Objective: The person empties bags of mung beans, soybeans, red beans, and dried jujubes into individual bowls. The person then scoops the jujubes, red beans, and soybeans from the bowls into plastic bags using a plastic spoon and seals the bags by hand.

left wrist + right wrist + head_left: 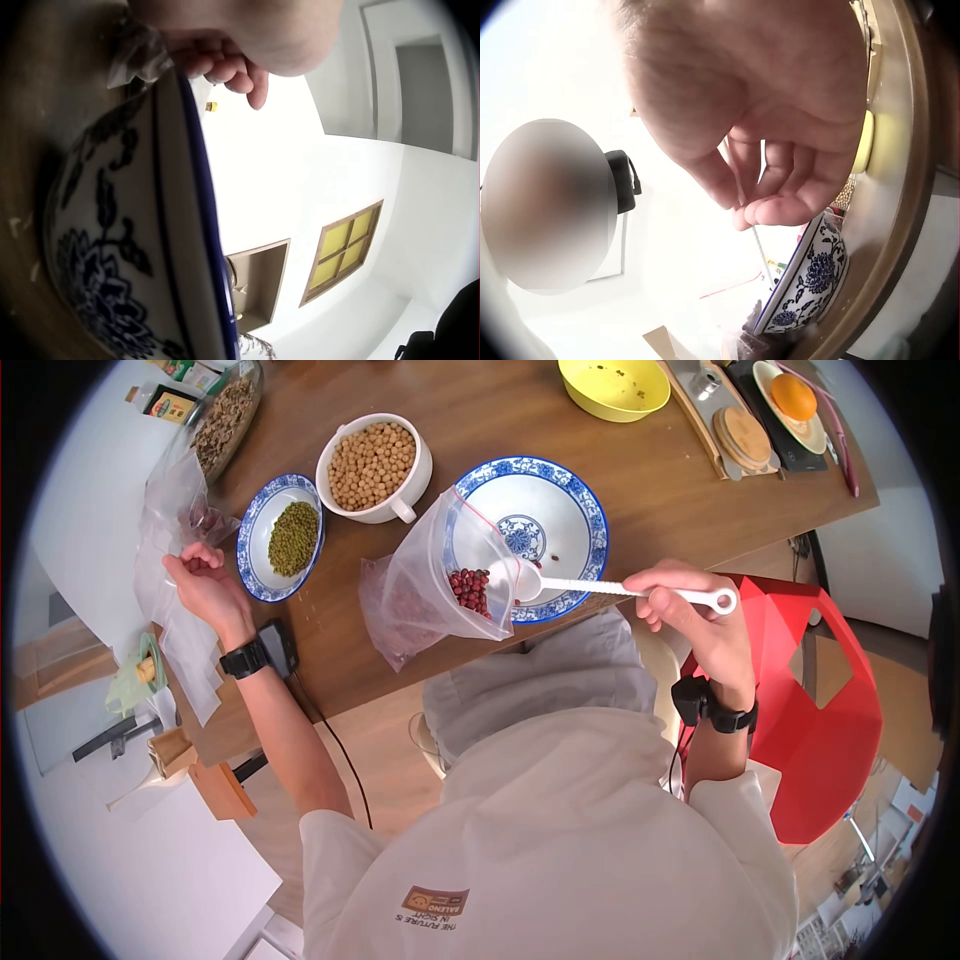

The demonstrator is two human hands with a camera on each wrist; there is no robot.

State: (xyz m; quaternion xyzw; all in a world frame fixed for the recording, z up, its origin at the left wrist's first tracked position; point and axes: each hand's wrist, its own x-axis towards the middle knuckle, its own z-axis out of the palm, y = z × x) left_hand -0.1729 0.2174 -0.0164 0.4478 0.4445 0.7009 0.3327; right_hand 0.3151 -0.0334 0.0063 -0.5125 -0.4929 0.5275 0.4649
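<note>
My right hand (700, 615) pinches the long handle of a white spoon (585, 586), whose scoop end sits at the mouth of a clear zip bag (415, 575). Dark red beans (468, 590) lie inside the bag's mouth, which overlaps a wide blue-and-white bowl (585, 500). A few loose red beans rest in that bowl. Fingers loosely curled, my left hand (212, 592) hangs beside a smaller blue-and-white bowl (247, 550) of green mung beans (294, 540). In the left wrist view that bowl's patterned side (112, 225) stands close under the hand.
A white handled cup (424, 465) of chickpeas stands behind the mung beans. Crumpled clear plastic (165, 550) lies at the left edge. Farther back are a yellow bowl (605, 410) and an orange (793, 397) on a plate. A red chair (830, 760) stands at the right.
</note>
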